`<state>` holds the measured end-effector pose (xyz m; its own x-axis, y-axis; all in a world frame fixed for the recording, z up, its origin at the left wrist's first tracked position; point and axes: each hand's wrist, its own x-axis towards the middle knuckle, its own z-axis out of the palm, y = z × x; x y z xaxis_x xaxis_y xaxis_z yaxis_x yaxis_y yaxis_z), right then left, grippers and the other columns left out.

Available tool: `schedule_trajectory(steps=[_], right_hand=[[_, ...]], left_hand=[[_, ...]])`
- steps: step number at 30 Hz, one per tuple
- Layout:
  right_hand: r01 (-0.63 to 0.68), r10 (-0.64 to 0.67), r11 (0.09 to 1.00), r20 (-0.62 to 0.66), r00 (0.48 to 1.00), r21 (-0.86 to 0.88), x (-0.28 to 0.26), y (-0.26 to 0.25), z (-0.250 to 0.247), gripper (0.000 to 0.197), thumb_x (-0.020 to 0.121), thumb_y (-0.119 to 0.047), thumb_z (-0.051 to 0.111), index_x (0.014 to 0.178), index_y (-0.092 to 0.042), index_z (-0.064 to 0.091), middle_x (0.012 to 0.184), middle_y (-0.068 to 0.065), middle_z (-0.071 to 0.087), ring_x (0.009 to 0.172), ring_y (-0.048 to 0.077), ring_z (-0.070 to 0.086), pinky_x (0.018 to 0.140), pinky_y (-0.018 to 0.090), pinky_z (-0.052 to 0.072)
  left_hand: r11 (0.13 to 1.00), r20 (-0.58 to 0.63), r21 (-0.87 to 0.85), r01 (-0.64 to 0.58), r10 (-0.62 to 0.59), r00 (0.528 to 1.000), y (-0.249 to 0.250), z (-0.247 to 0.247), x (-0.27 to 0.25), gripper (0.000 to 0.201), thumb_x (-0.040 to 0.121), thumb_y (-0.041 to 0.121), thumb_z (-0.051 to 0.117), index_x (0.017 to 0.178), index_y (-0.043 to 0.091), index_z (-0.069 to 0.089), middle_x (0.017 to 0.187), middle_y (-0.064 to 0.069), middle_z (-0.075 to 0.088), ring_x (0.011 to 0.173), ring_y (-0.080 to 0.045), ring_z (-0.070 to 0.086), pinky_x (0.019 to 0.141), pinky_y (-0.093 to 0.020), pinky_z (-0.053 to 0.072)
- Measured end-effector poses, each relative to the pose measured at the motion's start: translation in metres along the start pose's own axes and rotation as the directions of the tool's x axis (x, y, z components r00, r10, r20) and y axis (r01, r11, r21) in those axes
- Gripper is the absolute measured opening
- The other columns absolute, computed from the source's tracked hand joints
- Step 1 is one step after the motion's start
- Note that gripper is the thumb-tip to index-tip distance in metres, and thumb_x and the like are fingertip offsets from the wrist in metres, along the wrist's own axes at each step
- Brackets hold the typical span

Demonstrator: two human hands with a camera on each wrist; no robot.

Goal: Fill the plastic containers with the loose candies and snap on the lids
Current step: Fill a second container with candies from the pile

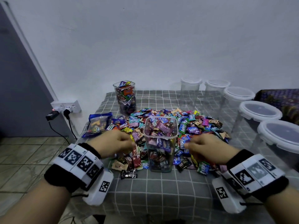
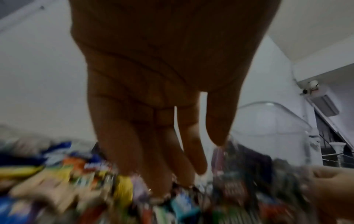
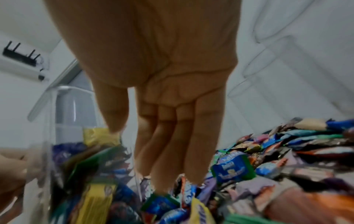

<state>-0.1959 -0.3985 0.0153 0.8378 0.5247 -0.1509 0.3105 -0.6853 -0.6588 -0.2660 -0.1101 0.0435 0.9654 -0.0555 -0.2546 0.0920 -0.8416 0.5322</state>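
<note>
A clear square container (image 1: 160, 143), lidless and nearly full of wrapped candies, stands on the grey checked cloth (image 1: 161, 191). Loose candies (image 1: 194, 125) lie heaped around and behind it. My left hand (image 1: 127, 143) is just left of the container, its straight fingers (image 2: 162, 174) pointing down into the blurred candies (image 2: 76, 181). My right hand (image 1: 191, 145) is just right of it, its extended fingertips (image 3: 168, 174) touching the wrappers (image 3: 231, 168). Neither hand grips anything that I can see. The container wall shows in the left wrist view (image 2: 268, 128) and the right wrist view (image 3: 63, 121).
A second candy-filled container (image 1: 125, 97) without a lid stands at the back left. Several empty lidded containers (image 1: 239, 97) line the right side. A blue snack bag (image 1: 98, 125) lies at the left edge, near a wall socket (image 1: 64, 109) with plugs.
</note>
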Motion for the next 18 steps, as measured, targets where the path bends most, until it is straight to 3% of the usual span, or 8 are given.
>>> schedule_trajectory(steps=[3, 6, 8, 11, 14, 16, 18], right_hand=[[-0.141, 0.186, 0.977, 0.317, 0.930, -0.160, -0.002, 0.002, 0.006, 0.036, 0.092, -0.028, 0.056, 0.059, -0.016, 0.057, 0.055, 0.000, 0.061, 0.042, 0.011, 0.053, 0.049, 0.022, 0.047], [-0.211, 0.313, 0.941, 0.445, 0.839, -0.265, 0.000, 0.002, 0.013, 0.034, 0.093, -0.021, 0.055, 0.060, -0.014, 0.056, 0.047, -0.003, 0.058, 0.034, 0.007, 0.051, 0.040, 0.016, 0.043], [-0.202, 0.331, 0.925, 0.423, 0.844, -0.321, 0.008, -0.001, 0.015, 0.033, 0.092, -0.023, 0.055, 0.060, -0.015, 0.055, 0.048, -0.004, 0.058, 0.037, 0.005, 0.052, 0.044, 0.014, 0.044], [-0.104, 0.259, 0.896, 0.320, 0.911, -0.431, 0.023, -0.007, 0.017, 0.028, 0.091, -0.029, 0.057, 0.065, -0.021, 0.050, 0.079, 0.002, 0.057, 0.071, 0.013, 0.053, 0.067, 0.019, 0.041], [-0.106, 0.230, 0.903, 0.258, 0.938, -0.417, 0.040, -0.006, 0.022, 0.012, 0.091, -0.029, 0.057, 0.087, -0.018, 0.055, 0.093, 0.003, 0.055, 0.090, 0.017, 0.052, 0.078, 0.023, 0.040], [-0.121, 0.216, 0.913, 0.209, 0.954, -0.390, 0.048, -0.006, 0.022, 0.019, 0.090, -0.027, 0.057, 0.104, -0.014, 0.059, 0.106, 0.007, 0.061, 0.099, 0.022, 0.057, 0.085, 0.028, 0.045], [-0.133, 0.192, 0.929, 0.141, 0.971, -0.346, 0.051, -0.006, 0.020, 0.029, 0.090, -0.028, 0.058, 0.115, -0.015, 0.058, 0.115, 0.007, 0.062, 0.105, 0.022, 0.057, 0.089, 0.029, 0.046]], left_hand=[[0.980, 0.352, -0.100, 0.174, -0.129, 0.927, -0.010, 0.021, 0.003, 0.024, 0.094, 0.030, 0.054, 0.078, 0.015, 0.063, 0.058, 0.004, 0.060, 0.049, -0.009, 0.054, 0.047, -0.019, 0.044], [0.973, 0.454, 0.018, 0.231, -0.214, 0.865, -0.016, 0.030, 0.009, 0.030, 0.093, 0.033, 0.055, 0.070, 0.017, 0.066, 0.047, 0.005, 0.057, 0.038, -0.007, 0.048, 0.041, -0.015, 0.039], [0.968, 0.445, 0.013, 0.252, -0.231, 0.865, -0.018, 0.032, 0.015, 0.031, 0.093, 0.032, 0.055, 0.070, 0.015, 0.066, 0.048, 0.004, 0.058, 0.039, -0.007, 0.050, 0.043, -0.015, 0.041], [0.965, 0.381, -0.068, 0.255, -0.211, 0.900, -0.018, 0.032, 0.027, 0.023, 0.093, 0.027, 0.057, 0.078, 0.013, 0.067, 0.062, 0.002, 0.060, 0.048, -0.007, 0.053, 0.048, -0.016, 0.044], [0.986, 0.274, 0.043, 0.163, -0.169, 0.947, -0.014, 0.031, 0.037, 0.018, 0.091, 0.032, 0.057, 0.098, 0.020, 0.069, 0.082, 0.005, 0.063, 0.068, -0.006, 0.055, 0.067, -0.019, 0.047], [0.977, 0.188, 0.191, 0.091, -0.128, 0.974, -0.011, 0.029, 0.042, 0.025, 0.091, 0.034, 0.057, 0.113, 0.027, 0.066, 0.102, 0.005, 0.065, 0.088, -0.008, 0.056, 0.082, -0.021, 0.042], [0.981, 0.139, 0.174, 0.089, -0.114, 0.984, -0.010, 0.026, 0.045, 0.025, 0.091, 0.031, 0.057, 0.114, 0.028, 0.065, 0.105, 0.007, 0.064, 0.094, -0.010, 0.055, 0.086, -0.022, 0.041]])
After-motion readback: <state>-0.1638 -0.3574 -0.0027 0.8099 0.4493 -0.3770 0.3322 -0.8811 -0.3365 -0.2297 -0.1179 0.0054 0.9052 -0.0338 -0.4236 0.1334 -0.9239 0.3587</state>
